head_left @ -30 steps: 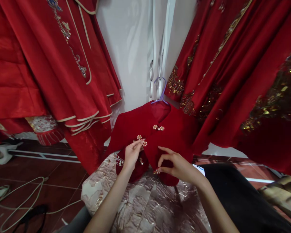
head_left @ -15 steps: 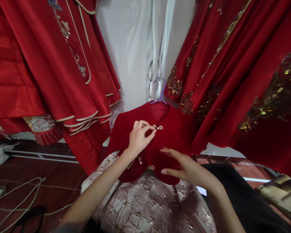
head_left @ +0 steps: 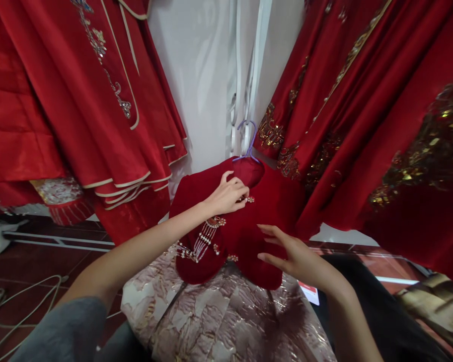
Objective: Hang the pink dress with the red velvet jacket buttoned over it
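Note:
A dark red velvet jacket (head_left: 277,201) hangs on a purple hanger (head_left: 251,143) above a pale pink, metallic-patterned skirt (head_left: 226,322). At its neckline, my left hand (head_left: 230,195) is closed in a pinch over the left half of a beaded clasp (head_left: 251,199), whose right half stays visible. My right hand (head_left: 292,254) is open over the jacket's right front, fingers apart, holding nothing. A beaded tassel ornament (head_left: 207,236) hangs on the left chest, just below my left wrist. Another small beaded clasp (head_left: 232,258) sits at the jacket's lower front.
Red garments with cream edging (head_left: 132,151) hang at the left, and red gowns with gold sequins (head_left: 411,166) at the right. Behind the hanger are white bars (head_left: 239,65). A pale cable (head_left: 41,291) lies on the tiled floor, and a black item (head_left: 366,301) is at lower right.
My left hand has turned and its fingers now cover the clasp's left half. My left forearm has swung up and outward, uncovering the tassel. My right hand has moved slightly right, still open.

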`<state>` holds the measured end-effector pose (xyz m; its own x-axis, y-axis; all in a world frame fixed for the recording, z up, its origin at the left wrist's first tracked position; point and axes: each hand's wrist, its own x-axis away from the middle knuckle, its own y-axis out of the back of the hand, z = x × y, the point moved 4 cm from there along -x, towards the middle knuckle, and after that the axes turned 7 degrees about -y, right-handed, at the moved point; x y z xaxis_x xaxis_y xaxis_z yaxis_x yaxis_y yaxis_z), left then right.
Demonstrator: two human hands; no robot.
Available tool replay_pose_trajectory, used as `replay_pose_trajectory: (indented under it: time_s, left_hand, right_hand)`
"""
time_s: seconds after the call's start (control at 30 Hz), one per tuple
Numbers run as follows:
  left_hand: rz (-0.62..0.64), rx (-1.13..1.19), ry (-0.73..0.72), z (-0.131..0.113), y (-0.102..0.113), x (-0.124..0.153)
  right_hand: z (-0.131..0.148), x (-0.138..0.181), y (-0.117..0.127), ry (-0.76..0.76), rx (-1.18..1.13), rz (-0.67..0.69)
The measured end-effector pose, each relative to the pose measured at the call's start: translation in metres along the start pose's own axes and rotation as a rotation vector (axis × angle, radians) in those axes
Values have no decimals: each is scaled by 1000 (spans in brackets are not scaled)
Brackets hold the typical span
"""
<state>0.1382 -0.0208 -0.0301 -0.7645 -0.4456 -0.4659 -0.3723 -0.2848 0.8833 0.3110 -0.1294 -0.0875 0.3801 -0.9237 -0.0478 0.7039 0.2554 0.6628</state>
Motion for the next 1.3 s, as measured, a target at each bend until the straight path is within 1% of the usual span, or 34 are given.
replay_pose_trajectory:
  time_s: [0.1, 0.2, 0.3, 0.37, 0.43, 0.5, 0.57, 0.63, 0.67, 0.7, 0.77, 0.83, 0.87, 0.93, 1.03, 1.07, 1.1, 1.17, 1.23, 1.27, 1.3]
  left_hand:
    - [-2, 53, -2, -3, 3, 1]
    - [-78, 85, 15, -5, 6, 3]
    - [-141, 31, 73, -5, 10, 7]
    - [-159, -56, 139, -6, 11, 13]
    - [-162, -184, 193, -7, 14, 21]
    - [-169, -315, 226, -8, 19, 29]
    - [-197, -410, 263, -5, 28, 39]
    - [-241, -474, 325, 3, 43, 50]
    - [-259, -501, 366, 9, 52, 55]
    - [-269, -525, 405, 15, 61, 61]
    - [-257, -558, 469, 27, 80, 71]
    - [-217, -556, 496, 39, 94, 79]
    - [-195, -543, 500, 44, 100, 82]
    - [-158, -494, 500, 56, 105, 86]
    - [-125, -318, 494, 76, 101, 87]
    - [-120, -243, 497, 82, 97, 86]
    - [-119, -176, 506, 88, 94, 85]
    - [-134, -88, 542, 98, 88, 83]
    - [-181, -61, 593, 105, 85, 83]
    - [-210, -57, 615, 108, 84, 83]
    - [-236, -57, 633, 110, 85, 83]
  right_hand:
    - [4, -9, 4, 33, -91, -95]
    - [15, -25, 17, 82, -173, -228]
    - [32, -52, 29, 119, -260, -347]
    - [43, -73, 28, 138, -339, -349]
    - [50, -91, 20, 128, -376, -295]
    - [48, -101, 13, 66, -319, -280]
    - [37, -101, 14, -25, -181, -344]
    - [23, -95, 26, -88, -46, -437]
    - [17, -91, 33, -71, -23, -454]
    - [11, -89, 40, -91, -12, -444]
    - [-1, -88, 54, -260, 60, -420]
    - [-10, -92, 70, -421, 175, -463]
    - [-12, -96, 80, -467, 232, -504]
    - [-18, -107, 99, -489, 316, -583]
    - [-29, -129, 128, -435, 453, -633]
    - [-33, -135, 135, -401, 503, -616]
    - [-37, -142, 141, -371, 544, -554]
    - [-44, -150, 145, -370, 604, -335]
    - [-47, -151, 142, -418, 681, -107]
    - [-46, -150, 141, -439, 737, -38]
    - [-43, -147, 141, -447, 798, -9]
